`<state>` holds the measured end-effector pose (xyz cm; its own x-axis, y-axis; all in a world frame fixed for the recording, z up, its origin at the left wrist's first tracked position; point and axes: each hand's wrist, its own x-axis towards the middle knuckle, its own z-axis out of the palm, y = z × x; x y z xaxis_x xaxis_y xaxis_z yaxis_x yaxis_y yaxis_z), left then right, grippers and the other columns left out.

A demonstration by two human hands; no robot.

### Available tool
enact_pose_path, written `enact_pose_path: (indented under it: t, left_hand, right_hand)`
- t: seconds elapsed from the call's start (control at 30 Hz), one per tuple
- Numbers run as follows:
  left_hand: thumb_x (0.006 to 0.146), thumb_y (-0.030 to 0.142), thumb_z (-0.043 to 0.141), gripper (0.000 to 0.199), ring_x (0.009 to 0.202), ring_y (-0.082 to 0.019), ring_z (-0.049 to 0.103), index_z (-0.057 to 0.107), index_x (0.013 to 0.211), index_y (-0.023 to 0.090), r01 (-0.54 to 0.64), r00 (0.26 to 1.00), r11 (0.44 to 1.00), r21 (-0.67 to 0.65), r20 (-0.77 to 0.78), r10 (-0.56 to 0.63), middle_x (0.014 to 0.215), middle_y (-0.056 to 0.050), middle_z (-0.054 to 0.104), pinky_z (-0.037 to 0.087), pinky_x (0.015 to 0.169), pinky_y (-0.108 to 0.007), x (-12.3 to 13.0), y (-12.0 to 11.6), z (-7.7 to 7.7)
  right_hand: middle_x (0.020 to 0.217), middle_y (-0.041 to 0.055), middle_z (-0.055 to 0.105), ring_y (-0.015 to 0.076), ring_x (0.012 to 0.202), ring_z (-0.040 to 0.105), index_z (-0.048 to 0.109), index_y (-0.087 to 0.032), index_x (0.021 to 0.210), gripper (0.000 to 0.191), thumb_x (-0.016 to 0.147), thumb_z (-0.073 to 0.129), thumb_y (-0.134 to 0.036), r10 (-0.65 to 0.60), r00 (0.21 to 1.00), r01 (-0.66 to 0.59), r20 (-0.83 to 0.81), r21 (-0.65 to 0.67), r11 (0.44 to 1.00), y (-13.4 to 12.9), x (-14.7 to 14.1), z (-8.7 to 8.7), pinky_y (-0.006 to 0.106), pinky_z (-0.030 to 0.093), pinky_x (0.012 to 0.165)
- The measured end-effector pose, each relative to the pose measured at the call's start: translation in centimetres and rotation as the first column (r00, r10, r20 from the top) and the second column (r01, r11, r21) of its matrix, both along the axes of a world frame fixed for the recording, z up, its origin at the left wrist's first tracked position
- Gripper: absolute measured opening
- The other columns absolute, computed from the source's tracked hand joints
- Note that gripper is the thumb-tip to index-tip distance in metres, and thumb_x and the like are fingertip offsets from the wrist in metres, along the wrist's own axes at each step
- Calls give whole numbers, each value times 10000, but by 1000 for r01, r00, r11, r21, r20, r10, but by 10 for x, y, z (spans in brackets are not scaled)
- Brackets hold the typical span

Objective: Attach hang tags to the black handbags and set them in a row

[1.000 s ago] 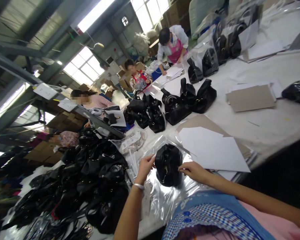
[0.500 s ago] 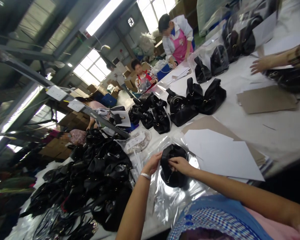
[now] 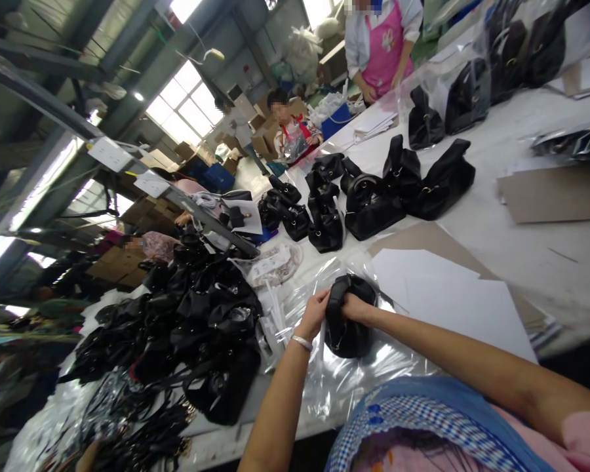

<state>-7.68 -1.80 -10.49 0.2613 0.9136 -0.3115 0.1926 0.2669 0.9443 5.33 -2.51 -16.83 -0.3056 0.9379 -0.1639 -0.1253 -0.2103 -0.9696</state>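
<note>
A small black handbag point(image 3: 347, 337) stands on clear plastic sheeting point(image 3: 319, 393) on the table before me. My left hand point(image 3: 316, 313) is closed on the bag's left side by its handle, with a silvery bracelet on the wrist. From the right, my right hand point(image 3: 358, 308) reaches in at the top of the bag. Its fingers disappear behind the dark handle, so their grip is hidden. White paper sheets point(image 3: 452, 308) lie just right of the bag, over brown card.
Several finished-looking black handbags point(image 3: 373, 203) stand farther back on the table. A large heap of black bags point(image 3: 177, 328) fills the left side. Brown card point(image 3: 555, 193) lies at the right. Co-workers, one in a pink apron point(image 3: 386, 46), are beyond the table.
My right hand has gone deeper into the bag, and its fingers, visible before at the handle, are now hidden. My left hand stays at the bag's side. The camera view has shifted.
</note>
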Motion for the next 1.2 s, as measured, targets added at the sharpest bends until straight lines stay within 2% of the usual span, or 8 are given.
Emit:
enact_pose_path:
  t: [0.13, 0.23, 0.4, 0.53, 0.67, 0.8, 1.03, 1.2]
  left_hand:
    - [892, 519, 496, 477, 1103, -247, 587, 687, 1135, 155, -41, 988, 995, 88, -145, 54, 1111, -87, 703, 408, 1029, -403, -12, -17, 5]
    - [921, 471, 466, 446, 1123, -243, 578, 655, 1184, 164, 31, 981, 994, 103, -195, -10, 1170, -84, 681, 398, 1046, -416, -24, -38, 5]
    - [823, 258, 611, 365, 1096, -248, 607, 654, 1178, 183, 50, 963, 990, 133, -270, -12, 1192, -91, 672, 467, 967, -399, -36, -57, -11]
    - [766, 172, 622, 276, 954, -237, 654, 719, 1024, 177, -72, 932, 973, 217, -333, 144, 1011, -74, 730, 490, 897, -382, -35, -53, -27]
    - [749, 224, 672, 226, 879, -206, 653, 715, 960, 156, -171, 975, 966, 197, -107, 194, 910, -55, 729, 488, 868, -335, -26, -47, -31]
    - [774, 302, 669, 310, 850, -175, 635, 688, 1045, 153, -162, 986, 974, 160, 55, 155, 928, -50, 721, 482, 847, -305, -15, -41, -31]
    - [665, 254, 706, 145, 619, -140, 546, 734, 710, 119, -121, 986, 980, 159, -91, 137, 616, 5, 662, 447, 623, -247, -12, -23, -43]
    - [664, 255, 689, 162, 606, -132, 542, 731, 726, 112, -187, 978, 968, 169, -59, 199, 623, 2, 664, 442, 618, -243, -8, -12, -48]
  right_hand:
    - [811, 57, 709, 220, 792, 656, 701, -129, 882, 243, 668, 589, -154, 20, 999, -23, 34, 81, 996, -3, 7, 3, 319, 542, 739]
    - [929, 62, 708, 235, 911, 637, 696, -151, 934, 276, 678, 592, -159, -21, 997, 9, 78, 145, 989, -5, 13, 7, 338, 512, 853]
    - [893, 54, 712, 226, 873, 649, 667, -157, 993, 292, 734, 532, -146, -44, 991, 22, 126, 167, 986, -6, 17, 13, 334, 517, 822]
    - [888, 62, 721, 217, 864, 662, 647, -160, 1005, 274, 802, 465, -143, -30, 986, -2, 161, 195, 981, -7, 20, 16, 308, 522, 787]
    - [867, 53, 723, 202, 818, 664, 650, -144, 953, 232, 830, 454, -168, -33, 962, -35, 271, 240, 970, -8, 26, 18, 296, 524, 758]
    - [874, 68, 722, 196, 806, 665, 655, -139, 919, 228, 864, 441, -193, -75, 919, -39, 386, 278, 960, -9, 28, 23, 272, 502, 727]
    - [748, 89, 712, 191, 712, 661, 642, -138, 752, 163, 827, 498, -145, -75, 840, -115, 538, 310, 944, -5, 25, 37, 243, 456, 650]
    - [648, 41, 692, 135, 538, 620, 649, -133, 851, 229, 879, 421, -138, -23, 826, -162, 563, 277, 947, 0, 25, 41, 203, 439, 536]
